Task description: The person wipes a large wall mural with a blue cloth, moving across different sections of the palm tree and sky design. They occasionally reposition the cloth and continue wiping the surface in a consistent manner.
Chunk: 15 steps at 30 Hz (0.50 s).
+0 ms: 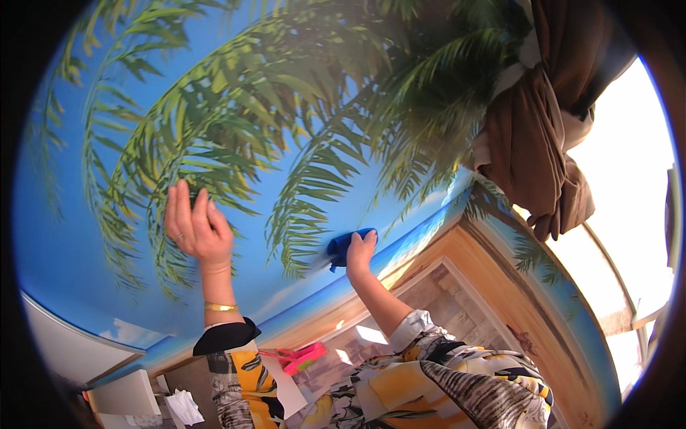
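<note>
A wall mural (300,161) of palm fronds, blue sky and a beach spreads before me. My right hand (362,252) grips a bunched blue cloth (343,248), which is pressed on or close to the painted sky above the beach strip. To the left, my left hand (201,225) is raised over the painted fronds. Its fingers are somewhat apart and bent, with nothing visible in them; whether the fingertips touch the wall I cannot tell. A ring and a gold-coloured bracelet (221,307) are on that hand and wrist.
On the right, a gathered brown curtain (536,150) hangs beside a bright window (627,155). Low down is a bright pink object (304,358) over the tiled floor (450,300). At lower left are a white panel (75,338), a pale box-like piece (123,394) and crumpled white material (184,406).
</note>
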Motion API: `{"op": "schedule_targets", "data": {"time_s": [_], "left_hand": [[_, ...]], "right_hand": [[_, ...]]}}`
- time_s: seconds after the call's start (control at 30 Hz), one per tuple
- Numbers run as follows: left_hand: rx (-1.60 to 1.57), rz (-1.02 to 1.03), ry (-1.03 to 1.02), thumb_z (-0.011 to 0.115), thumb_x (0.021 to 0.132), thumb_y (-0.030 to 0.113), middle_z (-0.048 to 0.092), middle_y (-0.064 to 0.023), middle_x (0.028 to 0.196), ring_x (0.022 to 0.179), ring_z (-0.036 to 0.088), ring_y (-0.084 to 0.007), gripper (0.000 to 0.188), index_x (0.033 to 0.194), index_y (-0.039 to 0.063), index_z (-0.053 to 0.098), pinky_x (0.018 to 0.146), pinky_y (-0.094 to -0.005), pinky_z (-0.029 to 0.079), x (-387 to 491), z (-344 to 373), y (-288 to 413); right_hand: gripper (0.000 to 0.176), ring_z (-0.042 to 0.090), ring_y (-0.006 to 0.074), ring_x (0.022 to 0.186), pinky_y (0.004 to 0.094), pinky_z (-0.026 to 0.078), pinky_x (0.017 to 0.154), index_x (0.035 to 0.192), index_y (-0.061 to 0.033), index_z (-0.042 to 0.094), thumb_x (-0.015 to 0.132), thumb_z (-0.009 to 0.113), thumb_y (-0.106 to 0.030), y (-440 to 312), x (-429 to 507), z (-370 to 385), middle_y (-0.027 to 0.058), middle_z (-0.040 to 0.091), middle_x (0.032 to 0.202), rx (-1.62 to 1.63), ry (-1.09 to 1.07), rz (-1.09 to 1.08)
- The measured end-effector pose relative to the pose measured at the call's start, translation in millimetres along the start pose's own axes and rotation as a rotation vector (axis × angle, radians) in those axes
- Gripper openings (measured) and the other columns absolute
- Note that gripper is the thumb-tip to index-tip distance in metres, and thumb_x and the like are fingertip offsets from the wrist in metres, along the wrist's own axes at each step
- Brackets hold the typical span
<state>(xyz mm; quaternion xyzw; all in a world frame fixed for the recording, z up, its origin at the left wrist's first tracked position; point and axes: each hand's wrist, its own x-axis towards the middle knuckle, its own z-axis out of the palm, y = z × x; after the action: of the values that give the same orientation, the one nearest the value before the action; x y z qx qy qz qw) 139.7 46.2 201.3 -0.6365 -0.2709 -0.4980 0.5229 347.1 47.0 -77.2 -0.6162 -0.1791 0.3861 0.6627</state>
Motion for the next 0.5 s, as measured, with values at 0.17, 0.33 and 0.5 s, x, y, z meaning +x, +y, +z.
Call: {"op": "schedule_targets", "data": {"time_s": [0.17, 0.33, 0.5], "left_hand": [[-0.058, -0.037, 0.003, 0.060, 0.093, 0.007, 0.065, -0.0167, 0.130, 0.122, 0.060, -0.0357, 0.018, 0.107, 0.005, 0.070, 0.102, -0.0469, 0.045, 0, -2, -1], [-0.107, -0.056, 0.000, 0.062, 0.089, 0.007, 0.066, -0.0147, 0.131, 0.125, 0.059, -0.0342, 0.018, 0.105, 0.006, 0.071, 0.102, -0.0475, 0.046, 0, -5, -2], [-0.195, -0.083, -0.015, 0.063, 0.085, 0.003, 0.065, -0.0154, 0.131, 0.125, 0.058, -0.0357, 0.019, 0.102, 0.006, 0.070, 0.103, -0.0479, 0.045, 1, -10, -2]], "right_hand": [[0.071, 0.008, 0.0505, 0.151, 0.0474, 0.011, 0.124, 0.153, 0.0116, 0.021, 0.097, 0.054, -0.017, -52, -56, 12, 0.0340, 0.010, 0.163, -0.100, -0.044, -0.454], [0.057, 0.027, 0.0545, 0.145, 0.0573, 0.027, 0.117, 0.143, 0.0006, 0.051, 0.087, 0.059, 0.002, -109, -81, 28, 0.0257, 0.039, 0.155, -0.337, -0.082, -1.375], [0.053, 0.033, 0.0415, 0.147, 0.0605, 0.025, 0.117, 0.140, -0.0142, 0.059, 0.087, 0.060, -0.006, -208, -67, 58, 0.0111, 0.050, 0.152, -0.357, -0.003, -1.755]]}}
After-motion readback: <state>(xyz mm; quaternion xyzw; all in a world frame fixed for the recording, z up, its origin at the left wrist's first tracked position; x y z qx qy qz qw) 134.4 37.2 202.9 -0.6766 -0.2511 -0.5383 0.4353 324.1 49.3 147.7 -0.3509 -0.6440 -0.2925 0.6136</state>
